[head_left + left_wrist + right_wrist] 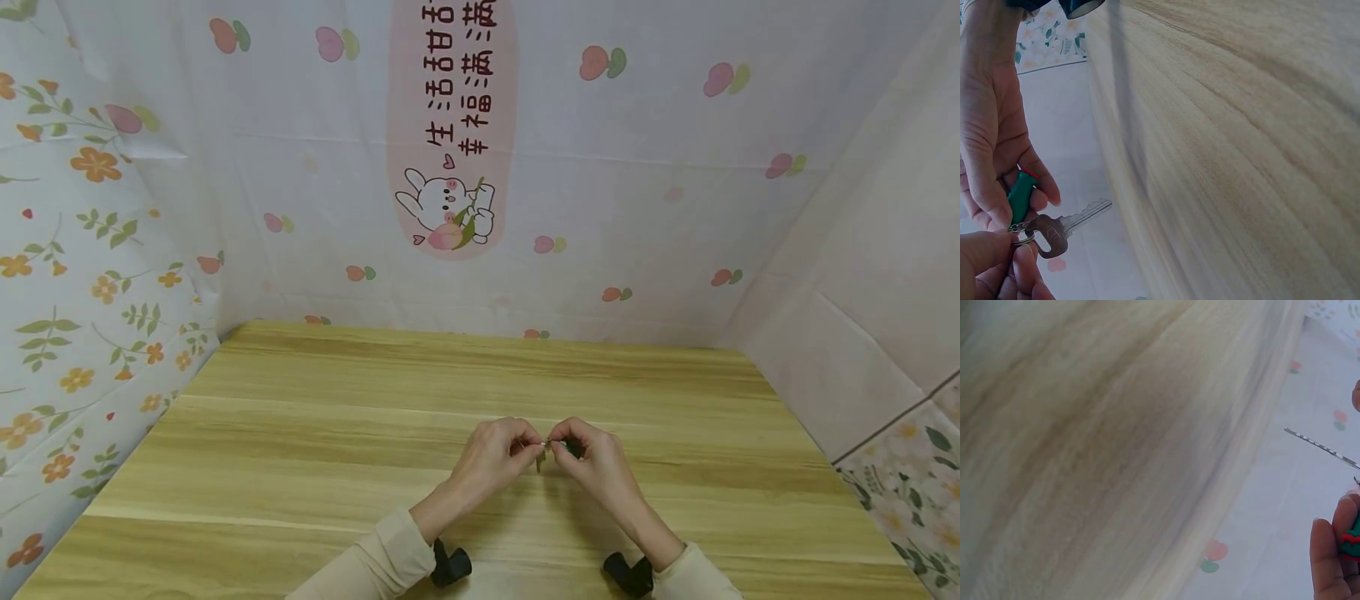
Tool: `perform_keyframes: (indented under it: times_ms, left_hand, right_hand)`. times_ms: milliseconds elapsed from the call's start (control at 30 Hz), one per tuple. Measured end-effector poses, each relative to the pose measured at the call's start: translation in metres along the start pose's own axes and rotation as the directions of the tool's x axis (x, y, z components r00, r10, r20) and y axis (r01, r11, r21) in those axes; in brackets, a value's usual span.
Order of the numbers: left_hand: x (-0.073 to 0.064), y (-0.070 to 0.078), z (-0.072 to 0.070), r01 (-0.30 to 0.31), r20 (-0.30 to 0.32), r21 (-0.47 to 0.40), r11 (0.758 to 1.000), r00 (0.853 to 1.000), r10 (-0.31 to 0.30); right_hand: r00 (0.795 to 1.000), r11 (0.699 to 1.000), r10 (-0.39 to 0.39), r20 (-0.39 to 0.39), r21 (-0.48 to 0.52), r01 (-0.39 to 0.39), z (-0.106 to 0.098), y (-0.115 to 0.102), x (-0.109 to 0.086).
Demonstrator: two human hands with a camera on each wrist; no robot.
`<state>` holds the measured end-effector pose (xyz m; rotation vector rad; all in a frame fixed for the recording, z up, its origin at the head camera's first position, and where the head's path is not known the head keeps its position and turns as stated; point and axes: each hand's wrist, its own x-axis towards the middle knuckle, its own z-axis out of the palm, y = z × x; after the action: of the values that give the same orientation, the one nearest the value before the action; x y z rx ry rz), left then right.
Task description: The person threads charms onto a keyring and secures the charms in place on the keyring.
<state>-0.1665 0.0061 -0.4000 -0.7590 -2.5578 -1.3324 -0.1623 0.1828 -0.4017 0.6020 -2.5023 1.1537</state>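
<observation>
Both hands meet close together over the wooden table. My left hand [495,457] pinches a metal key ring [1023,240] between thumb and fingertips. A silver key [1054,234] hangs from this ring, its toothed blade pointing away from the fingers. With curled fingers, my right hand [596,462] holds a small green charm [1021,197] with red trim, its thumb and fingertip at the short chain [1017,227] joining charm and ring. In the right wrist view, the key's blade [1322,449] shows edge-on and the charm is partly cut off by the frame.
Below the hands lies the wood-grain table [300,450]. A white patterned cloth [637,192] hangs behind it, with more flowered cloth [82,275] at the left side. Black wrist cameras [452,565] sit at both cuffs.
</observation>
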Motion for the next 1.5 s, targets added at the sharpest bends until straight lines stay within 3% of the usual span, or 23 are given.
perform_keyframes:
  times_ms: [267, 400, 600, 733, 833, 933, 967, 1000, 1100, 1367, 1500]
  left_hand:
    - [-0.001, -0.002, 0.0, 0.017, -0.016, -0.004, 1.0, 1.0, -0.017]
    - [0.0, -0.005, 0.0, 0.033, -0.02, -0.071, 0.997, 0.999, -0.035]
    - [0.001, -0.011, -0.002, 0.134, 0.061, -0.189, 0.973, 0.99, -0.125]
    - [0.002, -0.013, -0.005, 0.23, 0.179, -0.272, 0.935, 0.966, -0.185]
    - [0.001, -0.016, -0.007, 0.31, 0.277, -0.387, 0.869, 0.937, -0.211]
    - [0.001, -0.02, -0.008, 0.386, 0.338, -0.464, 0.797, 0.909, -0.244]
    - [0.001, -0.022, -0.009, 0.409, 0.35, -0.474, 0.78, 0.9, -0.259]
    - [0.001, -0.024, -0.009, 0.418, 0.348, -0.471, 0.777, 0.897, -0.272]
    - [0.001, -0.03, -0.011, 0.424, 0.321, -0.425, 0.8, 0.897, -0.305]
    - [0.001, -0.042, -0.014, 0.32, 0.256, -0.203, 0.925, 0.929, -0.265]
    - [0.0, -0.046, -0.013, 0.292, 0.225, -0.08, 0.953, 0.937, -0.268]
  right_hand:
    - [0.999, 1.0, 0.029, 0.022, 0.009, -0.03, -0.002, 0.0, 0.001]
    - [0.994, 0.998, 0.061, 0.086, 0.029, -0.064, -0.004, 0.001, 0.001]
    - [0.985, 0.999, 0.002, 0.172, -0.037, 0.004, -0.004, 0.0, 0.003]
    - [0.981, 0.994, -0.034, 0.192, -0.092, 0.053, -0.002, -0.003, 0.006]
    - [0.977, 0.991, -0.051, 0.206, -0.113, 0.075, 0.0, -0.004, 0.006]
    - [0.973, 0.987, -0.064, 0.222, -0.127, 0.094, 0.004, -0.003, 0.007]
    - [0.971, 0.986, -0.066, 0.23, -0.135, 0.099, 0.005, -0.003, 0.007]
    - [0.969, 0.984, -0.067, 0.237, -0.144, 0.103, 0.006, -0.002, 0.008]
    - [0.963, 0.978, -0.052, 0.264, -0.181, 0.102, 0.01, 0.001, 0.008]
    - [0.916, 0.937, -0.084, 0.392, -0.281, 0.206, 0.018, 0.006, 0.011]
    - [0.894, 0.91, -0.096, 0.438, -0.325, 0.257, 0.021, 0.006, 0.013]
